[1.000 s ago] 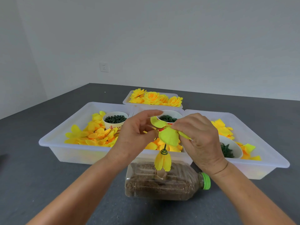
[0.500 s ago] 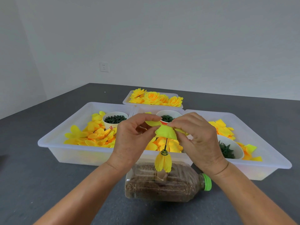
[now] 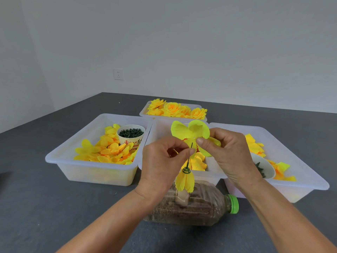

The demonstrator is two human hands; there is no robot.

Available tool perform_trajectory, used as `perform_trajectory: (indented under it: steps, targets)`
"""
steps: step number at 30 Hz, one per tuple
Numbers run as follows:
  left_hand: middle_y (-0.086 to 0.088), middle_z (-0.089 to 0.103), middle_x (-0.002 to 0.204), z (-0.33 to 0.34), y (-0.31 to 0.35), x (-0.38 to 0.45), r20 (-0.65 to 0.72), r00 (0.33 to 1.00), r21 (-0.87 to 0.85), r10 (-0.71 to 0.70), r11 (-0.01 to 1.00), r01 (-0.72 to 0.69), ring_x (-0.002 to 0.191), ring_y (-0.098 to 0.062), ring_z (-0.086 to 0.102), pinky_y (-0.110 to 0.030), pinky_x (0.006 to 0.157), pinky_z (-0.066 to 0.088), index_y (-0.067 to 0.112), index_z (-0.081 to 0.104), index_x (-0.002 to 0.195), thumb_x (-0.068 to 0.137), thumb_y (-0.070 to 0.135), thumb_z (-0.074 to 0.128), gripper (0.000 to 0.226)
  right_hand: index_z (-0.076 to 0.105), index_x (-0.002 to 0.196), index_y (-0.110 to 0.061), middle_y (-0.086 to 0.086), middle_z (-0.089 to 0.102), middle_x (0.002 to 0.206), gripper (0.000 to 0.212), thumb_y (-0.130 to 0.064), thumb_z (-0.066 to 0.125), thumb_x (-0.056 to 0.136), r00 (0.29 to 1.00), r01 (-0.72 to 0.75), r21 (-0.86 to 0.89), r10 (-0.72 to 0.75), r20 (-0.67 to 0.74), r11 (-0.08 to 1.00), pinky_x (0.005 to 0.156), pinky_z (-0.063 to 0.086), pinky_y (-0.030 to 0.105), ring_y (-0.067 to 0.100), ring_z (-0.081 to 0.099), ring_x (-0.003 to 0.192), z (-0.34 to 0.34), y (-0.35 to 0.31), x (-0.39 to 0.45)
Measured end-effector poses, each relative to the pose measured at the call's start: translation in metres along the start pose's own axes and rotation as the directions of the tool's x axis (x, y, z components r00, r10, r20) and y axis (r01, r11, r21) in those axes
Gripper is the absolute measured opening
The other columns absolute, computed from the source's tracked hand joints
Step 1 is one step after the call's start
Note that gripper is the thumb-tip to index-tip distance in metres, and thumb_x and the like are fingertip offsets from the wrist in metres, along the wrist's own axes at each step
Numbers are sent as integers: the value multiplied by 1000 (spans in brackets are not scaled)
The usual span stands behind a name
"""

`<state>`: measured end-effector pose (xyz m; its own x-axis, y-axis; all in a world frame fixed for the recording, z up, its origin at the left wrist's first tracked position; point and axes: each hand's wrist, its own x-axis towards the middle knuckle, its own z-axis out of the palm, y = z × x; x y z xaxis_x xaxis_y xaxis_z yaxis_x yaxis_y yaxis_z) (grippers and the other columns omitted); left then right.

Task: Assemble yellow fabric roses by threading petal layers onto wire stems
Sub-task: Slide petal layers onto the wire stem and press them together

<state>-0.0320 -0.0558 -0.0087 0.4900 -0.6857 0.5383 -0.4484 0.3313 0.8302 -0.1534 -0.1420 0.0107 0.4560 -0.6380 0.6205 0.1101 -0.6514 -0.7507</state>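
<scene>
Dark grey surface (image 3: 54,207), pale walls behind. Low centre: bottle (image 3: 191,210) on its side, green cap right, wire stem (image 3: 188,159) rising from it. Left hand (image 3: 164,161) pinches stem; right hand (image 3: 229,152) pinches petal layer (image 3: 189,130) at stem tip. Beyond: petal trays (image 3: 94,168); finished roses (image 3: 175,110) upper centre.

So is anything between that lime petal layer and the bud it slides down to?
Nothing visible: the wire stem runs bare from the petal layer down to the green collar above the bud.
</scene>
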Motion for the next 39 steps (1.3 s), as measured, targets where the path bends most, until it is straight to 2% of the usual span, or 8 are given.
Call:
perform_trajectory:
  steps: [10,17,23,27,31,34,36,39]
  targets:
    - [6,67,62,6,0,1,-3,999,30,-53,998,53,55,-7,56,-28,58,51,30,67,64,76,14,76,21,74,76,-20,-1,74,79,16,-4,69,79,992,-116,131,109,58,985,69,53,19,8,67,73,3,3,-7]
    - [7,66,60,5,0,1,0,998,32,-55,998,55,55,-7,56,-28,57,51,30,68,64,76,14,76,22,73,78,-18,-7,73,77,16,-2,68,78,994,-77,109,67,88,991,69,50,14,2,65,74,1,4,-5]
    - [7,66,59,5,1,1,8,999,43,-51,998,51,53,-5,53,-26,55,49,30,68,64,75,14,76,20,68,79,-31,-16,68,73,28,-4,72,74,986,144,-81,-136,94,986,69,46,11,-2,62,74,-3,2,-3]
    - [11,63,59,-1,1,0,-41,999,54,-30,998,32,51,-1,49,-14,51,42,27,67,69,73,19,77,14,72,85,-21,-11,68,78,19,-7,69,73,914,405,-306,-387,120,862,72,49,26,12,61,76,-6,-1,-1]
    - [11,57,84,-7,1,1,-196,971,220,135,971,-90,73,-6,53,-23,59,47,29,54,85,68,17,81,34,74,77,-5,3,70,73,7,-2,69,72,847,522,-466,-501,179,714,65,51,41,26,63,70,-7,1,2]
    - [-2,56,111,-13,-1,7,-123,927,409,355,869,-279,101,-23,54,-31,80,49,15,64,107,64,3,81,48,73,75,-6,3,69,74,8,-1,67,74,835,543,-507,-495,240,670,65,50,44,26,63,72,-9,5,1]
    - [-11,60,112,-14,-4,10,-36,885,490,465,780,-390,102,-29,55,-23,87,42,11,71,100,62,-4,78,41,73,75,-7,2,68,76,9,-1,66,75,839,541,-520,-469,277,660,67,50,44,26,62,75,-9,8,1]
    - [-10,67,98,-14,-9,10,39,838,500,545,715,-488,93,-23,56,-33,77,46,9,75,84,66,-4,73,22,72,75,-7,2,68,77,9,-2,66,75,845,533,-519,-454,283,668,67,49,43,26,62,76,-8,8,0]
